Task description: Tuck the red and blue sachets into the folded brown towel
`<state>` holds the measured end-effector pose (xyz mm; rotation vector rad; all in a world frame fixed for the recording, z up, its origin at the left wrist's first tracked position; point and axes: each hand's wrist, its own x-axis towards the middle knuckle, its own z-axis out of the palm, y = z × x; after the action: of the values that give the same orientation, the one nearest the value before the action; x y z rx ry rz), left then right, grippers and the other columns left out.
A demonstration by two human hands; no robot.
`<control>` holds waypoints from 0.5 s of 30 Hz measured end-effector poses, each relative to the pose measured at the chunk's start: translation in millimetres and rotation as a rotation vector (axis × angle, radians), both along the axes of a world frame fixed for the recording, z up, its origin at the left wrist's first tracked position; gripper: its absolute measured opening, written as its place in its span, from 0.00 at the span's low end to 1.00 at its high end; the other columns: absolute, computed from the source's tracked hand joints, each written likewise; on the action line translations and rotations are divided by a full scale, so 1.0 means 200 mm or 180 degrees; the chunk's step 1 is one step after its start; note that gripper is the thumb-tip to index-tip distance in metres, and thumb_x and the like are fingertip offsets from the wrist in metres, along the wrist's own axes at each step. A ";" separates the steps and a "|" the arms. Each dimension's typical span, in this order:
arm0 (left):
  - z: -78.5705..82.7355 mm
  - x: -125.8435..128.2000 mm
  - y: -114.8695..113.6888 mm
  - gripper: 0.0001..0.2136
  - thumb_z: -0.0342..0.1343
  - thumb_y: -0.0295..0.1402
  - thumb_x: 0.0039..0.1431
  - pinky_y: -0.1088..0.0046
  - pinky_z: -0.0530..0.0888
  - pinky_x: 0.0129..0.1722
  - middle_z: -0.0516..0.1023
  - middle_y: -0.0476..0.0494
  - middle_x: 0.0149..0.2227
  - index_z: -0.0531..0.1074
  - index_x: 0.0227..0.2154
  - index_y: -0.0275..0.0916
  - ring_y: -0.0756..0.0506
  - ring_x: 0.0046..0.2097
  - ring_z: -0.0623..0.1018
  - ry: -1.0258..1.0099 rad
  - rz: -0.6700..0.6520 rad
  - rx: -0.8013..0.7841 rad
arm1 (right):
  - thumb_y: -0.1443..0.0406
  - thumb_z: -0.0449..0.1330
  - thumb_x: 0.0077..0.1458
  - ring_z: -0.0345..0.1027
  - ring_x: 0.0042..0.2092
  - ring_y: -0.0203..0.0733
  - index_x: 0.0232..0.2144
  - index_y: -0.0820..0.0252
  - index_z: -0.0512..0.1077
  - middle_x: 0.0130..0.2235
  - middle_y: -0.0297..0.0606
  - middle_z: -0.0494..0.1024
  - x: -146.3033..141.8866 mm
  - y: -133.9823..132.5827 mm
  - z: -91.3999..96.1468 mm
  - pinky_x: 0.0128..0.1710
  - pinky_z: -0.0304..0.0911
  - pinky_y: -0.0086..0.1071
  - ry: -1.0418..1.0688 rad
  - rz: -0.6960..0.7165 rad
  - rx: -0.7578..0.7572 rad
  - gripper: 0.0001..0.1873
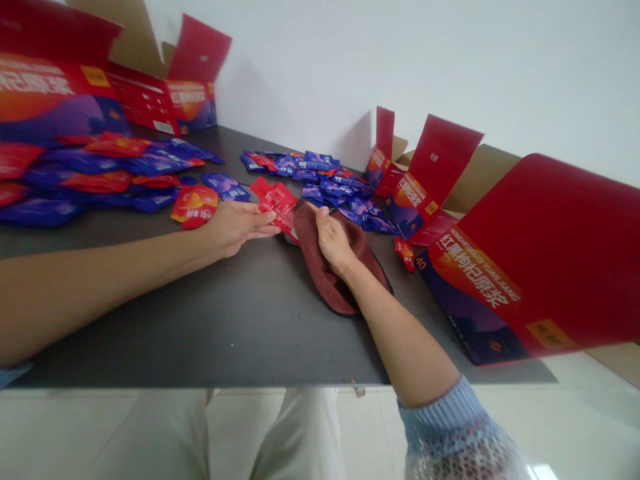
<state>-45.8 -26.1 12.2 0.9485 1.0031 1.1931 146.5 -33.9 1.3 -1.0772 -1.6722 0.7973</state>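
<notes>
Between the thumb and fingers of my left hand [235, 228] is a flat red sachet [278, 202], printed side up and tilted. Its lower right end meets the edge of a brown cloth [316, 267] with dark trim; I cannot tell whether it goes under the fabric. My right hand [334, 241] is closed on that cloth, thumb on top, with its other fingers partly hidden in the folds. Just beyond my left hand lie an orange-red sachet [196, 205] and a blue-purple sachet [225, 187] on the dark grey table [240, 327].
Blue and red sachets [107, 167] are heaped at the left, and another pile [325, 177] lies at the back. Open red boxes stand on both sides, including a large box [480, 287] at the right edge. A small red sachet [404, 255] lies beside it.
</notes>
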 end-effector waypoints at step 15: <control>0.03 0.03 -0.03 0.04 0.62 0.18 0.47 0.61 0.80 0.43 0.78 0.43 0.24 0.73 0.22 0.28 0.45 0.27 0.81 0.0048 0.0417 0.0268 | 0.44 0.61 0.52 0.70 0.56 0.43 0.53 0.62 0.72 0.55 0.42 0.77 -0.02 0.00 0.02 0.61 0.61 0.37 0.0279 0.0383 -0.0027 0.35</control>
<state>-39.0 -32.0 18.6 0.9707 1.0465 1.3479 143.1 -34.8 4.4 -0.9408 -1.6725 0.9168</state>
